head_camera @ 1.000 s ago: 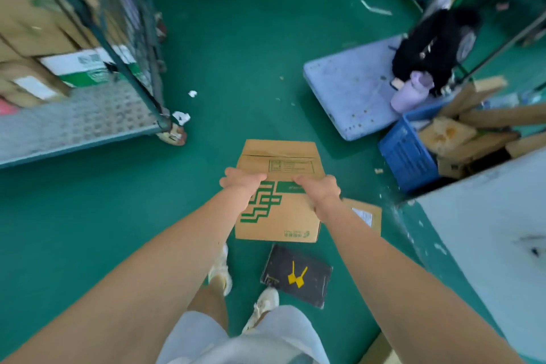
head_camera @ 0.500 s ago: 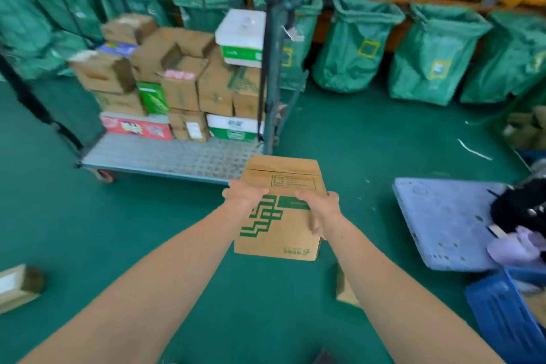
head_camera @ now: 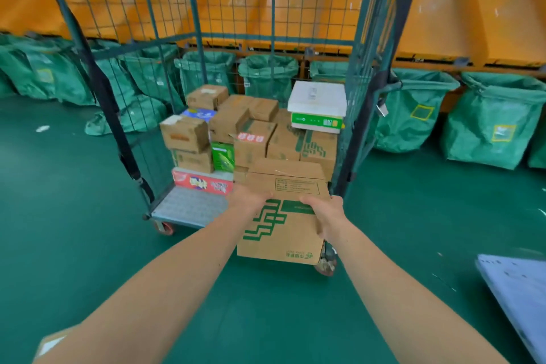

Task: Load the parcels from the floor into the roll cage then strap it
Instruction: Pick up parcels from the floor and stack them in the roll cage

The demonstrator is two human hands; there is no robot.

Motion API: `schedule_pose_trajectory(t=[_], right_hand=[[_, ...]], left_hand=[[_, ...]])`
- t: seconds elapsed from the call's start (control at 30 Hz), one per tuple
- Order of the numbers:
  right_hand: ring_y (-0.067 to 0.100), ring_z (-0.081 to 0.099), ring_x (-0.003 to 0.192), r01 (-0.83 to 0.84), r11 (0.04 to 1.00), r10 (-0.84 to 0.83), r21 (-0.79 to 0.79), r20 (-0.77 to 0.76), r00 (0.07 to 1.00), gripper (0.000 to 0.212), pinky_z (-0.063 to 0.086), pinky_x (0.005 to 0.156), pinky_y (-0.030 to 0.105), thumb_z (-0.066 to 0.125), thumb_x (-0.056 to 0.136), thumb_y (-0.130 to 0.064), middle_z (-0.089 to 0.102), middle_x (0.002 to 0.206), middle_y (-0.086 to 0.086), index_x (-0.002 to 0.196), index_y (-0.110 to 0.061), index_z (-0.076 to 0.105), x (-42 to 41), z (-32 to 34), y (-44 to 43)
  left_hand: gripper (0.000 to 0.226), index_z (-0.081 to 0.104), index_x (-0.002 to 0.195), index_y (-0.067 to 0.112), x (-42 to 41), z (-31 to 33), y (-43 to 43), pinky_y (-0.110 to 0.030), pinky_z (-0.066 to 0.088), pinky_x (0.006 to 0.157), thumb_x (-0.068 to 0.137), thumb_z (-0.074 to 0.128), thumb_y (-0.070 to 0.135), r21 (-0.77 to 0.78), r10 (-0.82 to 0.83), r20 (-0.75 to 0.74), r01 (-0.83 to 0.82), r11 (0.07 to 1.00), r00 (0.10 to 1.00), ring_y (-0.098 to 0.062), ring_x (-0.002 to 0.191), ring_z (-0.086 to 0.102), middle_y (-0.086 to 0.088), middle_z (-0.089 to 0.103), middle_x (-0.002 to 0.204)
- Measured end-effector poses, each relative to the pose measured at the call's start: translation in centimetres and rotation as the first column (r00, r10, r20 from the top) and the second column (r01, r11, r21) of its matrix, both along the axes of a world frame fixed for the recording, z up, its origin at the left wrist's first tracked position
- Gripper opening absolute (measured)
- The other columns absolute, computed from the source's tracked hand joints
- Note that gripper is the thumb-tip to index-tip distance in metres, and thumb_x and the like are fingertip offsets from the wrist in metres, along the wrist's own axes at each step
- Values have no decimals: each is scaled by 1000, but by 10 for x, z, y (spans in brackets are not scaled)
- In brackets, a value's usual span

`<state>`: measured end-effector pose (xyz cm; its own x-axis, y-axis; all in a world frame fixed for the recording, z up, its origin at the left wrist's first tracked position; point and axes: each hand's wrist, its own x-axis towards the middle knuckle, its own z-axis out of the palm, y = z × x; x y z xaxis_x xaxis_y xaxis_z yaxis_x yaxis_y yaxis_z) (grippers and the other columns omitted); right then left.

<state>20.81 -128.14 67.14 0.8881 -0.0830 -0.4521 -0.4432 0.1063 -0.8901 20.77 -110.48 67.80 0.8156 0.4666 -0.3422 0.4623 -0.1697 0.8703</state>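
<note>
At the bottom left corner a brown parcel (head_camera: pixel 51 344) with a white label lies on the green floor (head_camera: pixel 74 216), partly hidden by the left forearm. Green sacks (head_camera: pixel 53 80) stand in a row along the orange wall (head_camera: pixel 443 15), from the far left to the far right.

A black strap (head_camera: pixel 100 89) hangs down the left front post of the cage (head_camera: pixel 236 9), with its buckle low, near the deck. The cage stands with its open side toward the camera and has mesh on the left, back and right. Its grey deck (head_camera: pixel 189 205) is bare at the front left, above a reddish wheel (head_camera: pixel 164 227). A stack (head_camera: pixel 251 133) of cardboard parcels, several layers high, fills the back and right of the deck. A white box (head_camera: pixel 317 97) sits on top at the right rear, beside the right mesh.

The left hand (head_camera: pixel 249 196) grips the left edge of a brown box (head_camera: pixel 283 224) printed with a green stepped logo. The box is held off the floor in front of the cage's open side, toward its right. It covers the lower right of the stack in this view, and I cannot tell whether it touches the stack. The right hand (head_camera: pixel 326 214) grips the box's right edge, thumb laid across the top face.

At the lower right a pale grey board (head_camera: pixel 514 289) lies on the floor, well apart from the cage.
</note>
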Motion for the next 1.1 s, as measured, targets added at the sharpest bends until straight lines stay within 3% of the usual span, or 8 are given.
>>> schedule_pose_trajectory(t=[0.1,0.27,0.4,0.5,0.67,0.8,0.93,1.1], right_hand=[[31,65,103,-14,1000,14,-7,8,1000,66,55,92,55,82,79,-18,60,115,10,123,-15,32,25,8,32],[28,63,106,-15,999,17,-44,51,999,66,53,96,52,81,79,-18,61,120,8,127,-16,35,72,18,71],[30,60,111,-12,996,17,-85,58,998,80,50,98,53,84,75,-23,58,125,10,136,-14,33,120,19,95],[32,58,115,-38,997,44,-74,70,997,102,50,98,55,87,59,-31,55,132,9,142,-18,29,166,19,116],[30,62,110,-63,995,70,-81,77,995,118,54,93,54,84,26,-44,59,125,6,131,-21,36,264,12,142],[31,60,110,-113,988,119,-104,54,991,89,53,94,55,85,51,-35,57,125,8,123,-20,34,340,17,158],[31,59,112,-121,983,126,-140,29,992,84,52,95,54,85,64,-28,55,128,9,127,-19,31,399,20,178],[30,60,107,-109,985,111,-131,5,994,65,53,94,53,82,76,-21,56,118,9,113,-21,29,462,9,200]], left_hand=[[63,51,123,5,20,9,35,-37,57,85,74,81,30,39,9,13,-9,999,1000,-30,104,65,-13,63,116],[62,54,123,6,59,16,75,-42,57,87,72,81,30,-5,18,55,-18,1000,998,-30,101,65,-13,64,114],[75,54,119,7,105,19,98,-43,58,83,56,82,37,-52,22,70,-18,998,997,-30,95,66,-12,63,111],[100,52,121,9,161,6,121,-46,59,79,31,75,47,-63,43,96,-37,997,994,-30,91,67,-14,63,114],[95,47,124,8,235,24,139,-46,55,89,42,75,46,15,74,65,-75,997,995,-33,101,63,-15,57,122],[82,41,133,7,304,30,152,-45,51,95,68,80,39,91,85,41,-88,992,996,-34,111,57,-16,48,131],[83,38,135,7,360,27,172,-46,52,94,71,79,39,88,107,13,-108,990,994,-35,111,57,-17,46,132],[79,37,136,7,421,19,195,-46,52,93,74,78,36,65,104,-3,-104,992,995,-34,109,57,-17,45,132]])
